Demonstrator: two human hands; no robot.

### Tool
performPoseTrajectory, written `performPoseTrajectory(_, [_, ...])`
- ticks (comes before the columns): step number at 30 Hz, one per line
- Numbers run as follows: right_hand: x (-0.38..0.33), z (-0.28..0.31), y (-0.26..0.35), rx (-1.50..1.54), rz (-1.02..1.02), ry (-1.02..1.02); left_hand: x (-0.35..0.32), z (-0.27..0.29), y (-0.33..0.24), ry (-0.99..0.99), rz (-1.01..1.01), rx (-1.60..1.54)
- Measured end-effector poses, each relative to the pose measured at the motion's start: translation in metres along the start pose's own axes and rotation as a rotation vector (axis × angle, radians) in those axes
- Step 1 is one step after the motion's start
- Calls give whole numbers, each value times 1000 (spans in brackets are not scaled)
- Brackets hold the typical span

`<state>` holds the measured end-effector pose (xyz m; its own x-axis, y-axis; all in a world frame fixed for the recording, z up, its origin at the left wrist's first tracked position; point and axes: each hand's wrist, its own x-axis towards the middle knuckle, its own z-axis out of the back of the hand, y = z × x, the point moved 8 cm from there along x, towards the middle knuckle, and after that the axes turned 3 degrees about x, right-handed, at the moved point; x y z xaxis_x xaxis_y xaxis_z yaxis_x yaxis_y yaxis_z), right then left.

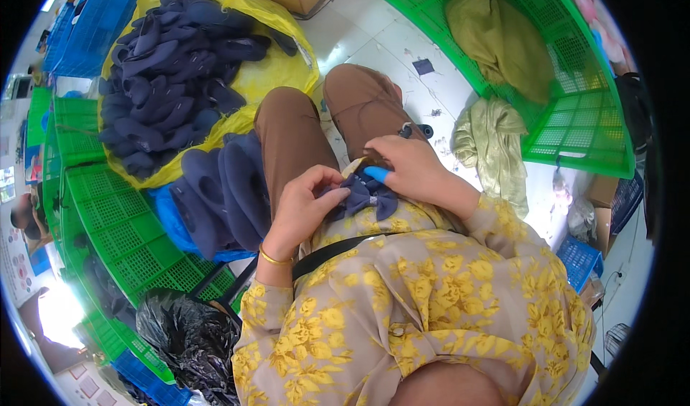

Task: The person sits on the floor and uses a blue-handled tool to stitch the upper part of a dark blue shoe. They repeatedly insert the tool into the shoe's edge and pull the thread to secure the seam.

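Both hands were busy in the lap with a small navy fabric bow – the left hand had its fingers pinched on the bow's left side, and the right hand gripped the top of it, with a bright blue fingertip cover on one finger. Stuff was packed in close: a stack of dark navy fabric pieces sat right against the left thigh, and a bigger heap of the same navy pieces on a yellow plastic sack lay beyond. A green plastic crate with olive cloth was off to the right – a crumpled black plastic bag sat down by the left elbow.
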<state>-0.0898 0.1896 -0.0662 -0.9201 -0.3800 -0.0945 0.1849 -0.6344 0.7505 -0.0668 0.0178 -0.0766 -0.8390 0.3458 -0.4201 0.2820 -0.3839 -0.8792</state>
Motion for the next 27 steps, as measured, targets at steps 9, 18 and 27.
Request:
performPoseTrajectory(9, [15,18,7,167,52,-158,-3,-5,-22,-267,-197,549])
performPoseTrajectory(18, [0,2,3,221,58,-96,5,-14,-1,-355,-220,653])
performPoseTrajectory(27, [-10,10,-21,331,-129,-79,-41,7,-38,-348,-400,651])
